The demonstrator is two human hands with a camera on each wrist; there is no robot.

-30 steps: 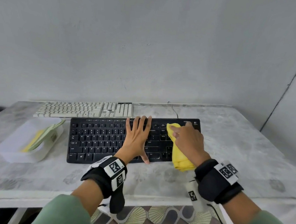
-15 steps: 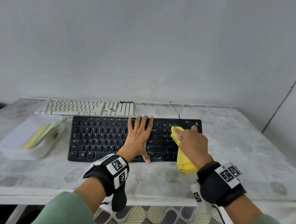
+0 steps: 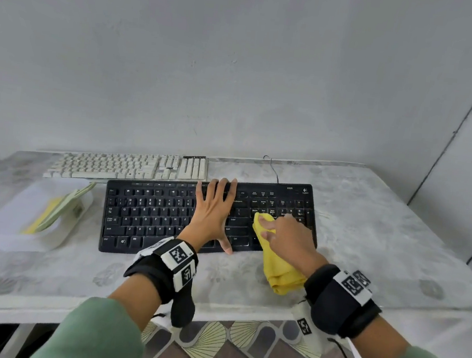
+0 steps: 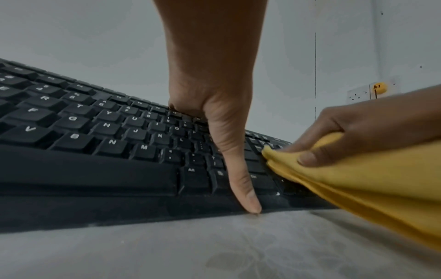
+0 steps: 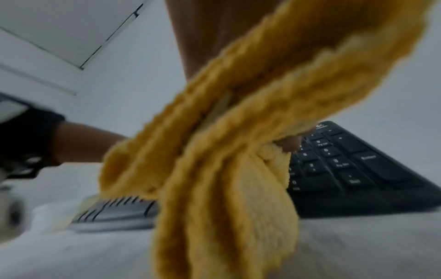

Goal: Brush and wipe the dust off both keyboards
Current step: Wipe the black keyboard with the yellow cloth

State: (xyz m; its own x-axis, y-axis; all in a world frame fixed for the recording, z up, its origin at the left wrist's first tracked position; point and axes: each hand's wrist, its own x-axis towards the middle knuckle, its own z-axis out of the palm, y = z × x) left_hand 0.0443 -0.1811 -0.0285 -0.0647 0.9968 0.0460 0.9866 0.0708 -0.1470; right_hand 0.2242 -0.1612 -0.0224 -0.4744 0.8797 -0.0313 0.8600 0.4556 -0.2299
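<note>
A black keyboard [image 3: 152, 213] lies across the middle of the table, seen close in the left wrist view [image 4: 83, 136] and at the right of the right wrist view [image 5: 346, 169]. My left hand [image 3: 214, 208] lies flat on its middle keys with straight fingers, the thumb tip at its front edge [image 4: 250, 205]. My right hand [image 3: 286, 239] grips a yellow cloth [image 3: 278, 267] and presses it on the keys near the arrow block [image 4: 346, 179]; the cloth fills the right wrist view [image 5: 226, 169]. A white keyboard [image 3: 125, 167] lies behind, at the back left.
A white tray [image 3: 5, 230] with yellow and green items stands left of the black keyboard. The keyboard's cable [image 3: 272, 168] runs to the back wall. The marbled table [image 3: 383, 238] is bounded by walls behind and at the right. A wall socket [image 4: 372, 90] shows in the left wrist view.
My right hand has drawn the yellow cloth from the keyboard's top row down toward its front edge. The left hand has stayed flat on the keys.
</note>
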